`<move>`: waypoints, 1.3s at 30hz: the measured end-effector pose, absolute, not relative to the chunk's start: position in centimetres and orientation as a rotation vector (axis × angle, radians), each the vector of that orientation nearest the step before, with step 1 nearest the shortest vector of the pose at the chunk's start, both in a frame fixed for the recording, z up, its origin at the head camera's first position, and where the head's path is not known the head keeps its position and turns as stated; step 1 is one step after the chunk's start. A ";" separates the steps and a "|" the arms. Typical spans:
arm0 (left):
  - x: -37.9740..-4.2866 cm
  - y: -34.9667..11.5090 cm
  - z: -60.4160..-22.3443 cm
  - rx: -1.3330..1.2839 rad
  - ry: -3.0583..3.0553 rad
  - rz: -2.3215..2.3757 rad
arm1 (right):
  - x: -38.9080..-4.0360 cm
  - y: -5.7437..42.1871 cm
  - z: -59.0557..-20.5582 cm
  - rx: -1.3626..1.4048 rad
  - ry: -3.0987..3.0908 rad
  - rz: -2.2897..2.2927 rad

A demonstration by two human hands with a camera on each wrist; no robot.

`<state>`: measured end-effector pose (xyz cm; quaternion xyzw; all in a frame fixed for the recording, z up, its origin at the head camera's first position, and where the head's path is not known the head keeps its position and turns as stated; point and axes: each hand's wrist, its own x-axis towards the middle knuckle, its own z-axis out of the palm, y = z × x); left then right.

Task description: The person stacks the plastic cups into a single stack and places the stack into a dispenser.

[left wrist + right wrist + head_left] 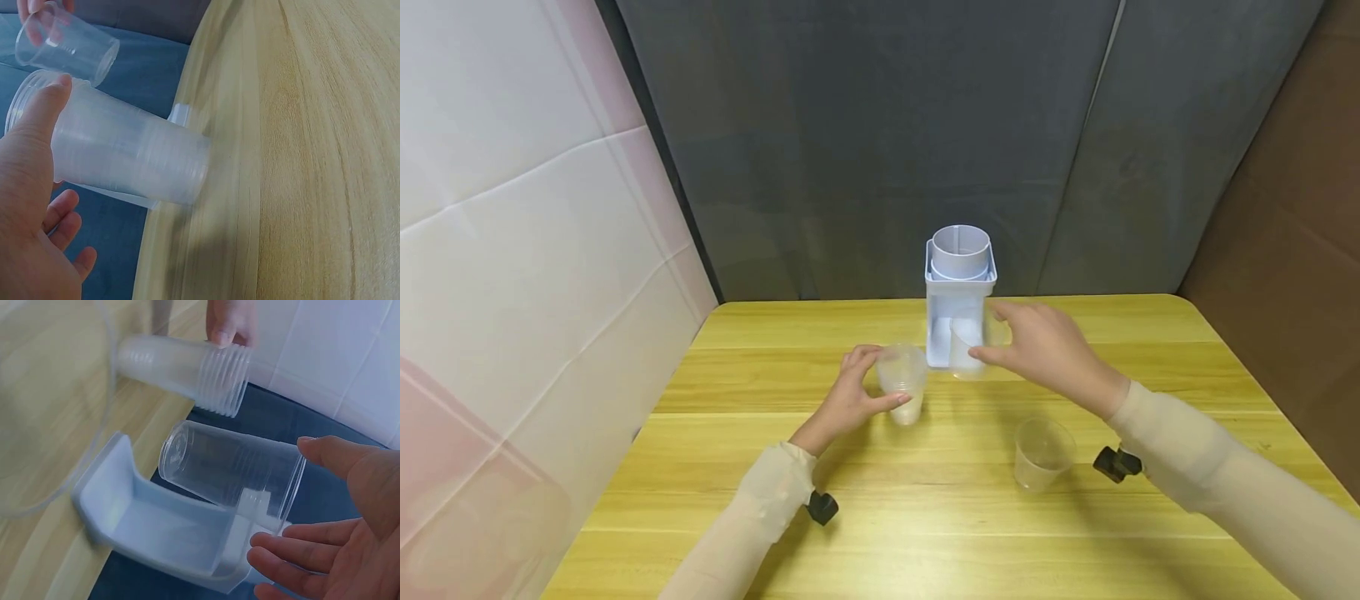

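My left hand grips a stack of nested clear plastic cups near the rims, thumb on one side and fingers on the other. The stack stands upright low over the table, left of a white cup dispenser. My right hand holds a single clear plastic cup by its rim, between thumb and fingers. In the head view that cup overlaps the front of the dispenser. The dispenser has a round tube on top and an open bay below it.
Another clear plastic cup stands upright on the wooden table, below my right forearm. It looms at the left edge of the right wrist view. Dark panels rise behind the table, with a pale wall on the left.
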<state>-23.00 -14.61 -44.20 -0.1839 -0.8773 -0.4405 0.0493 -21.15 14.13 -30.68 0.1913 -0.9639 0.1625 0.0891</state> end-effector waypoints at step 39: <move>-22.7 -14.3 -44.0 -0.555 -2.682 -1.339 | -21.3 10.5 -26.5 0.690 -2.805 0.609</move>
